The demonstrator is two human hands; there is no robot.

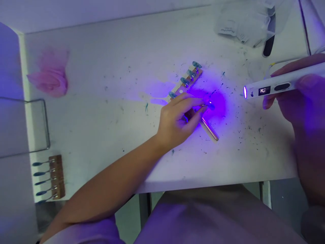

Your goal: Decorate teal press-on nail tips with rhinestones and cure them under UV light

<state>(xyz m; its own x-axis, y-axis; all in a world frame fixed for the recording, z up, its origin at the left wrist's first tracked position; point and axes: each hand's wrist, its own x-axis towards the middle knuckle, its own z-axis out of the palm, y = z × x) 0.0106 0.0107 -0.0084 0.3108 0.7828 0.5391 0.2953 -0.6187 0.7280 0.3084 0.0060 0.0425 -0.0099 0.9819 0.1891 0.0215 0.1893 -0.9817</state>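
Nail tip [211,105] is the thing to track in the head view: just beyond the fingertips of the left hand [174,120], off the right end of the wooden strip [199,76] and toward the person. Glare hides its exact outline, and I can't read its long axis. Left hand is nearer by far, thumb and index closed to a pinch on what looks like a thin metal stem [203,105] behind the tip; other fingers curled under, partly hidden. Right hand [299,89] is well right of the strip, wrapped around a white pen lamp [270,89], thumb along the body near the dark button. Lamp long axis runs roughly left to right, outer end slightly toward the person, lit end facing the tip with a gap between. So the key relation: tip is left of the lamp's lit end and a bit closer to the person, purple glow on and around it. Strip lies diagonally, far end up and right, carrying several blue-green tips on short stems; its near end is under the left hand. Metal rod [210,129] lies toward the person from the strip, angled away to the right, upper end by the thumb. Second strip [59,176] is far left of the first, tips pointing left; pink flower [52,81] also well left. Packets [228,28] and dark file [268,46] sit beyond the strip, to its right.
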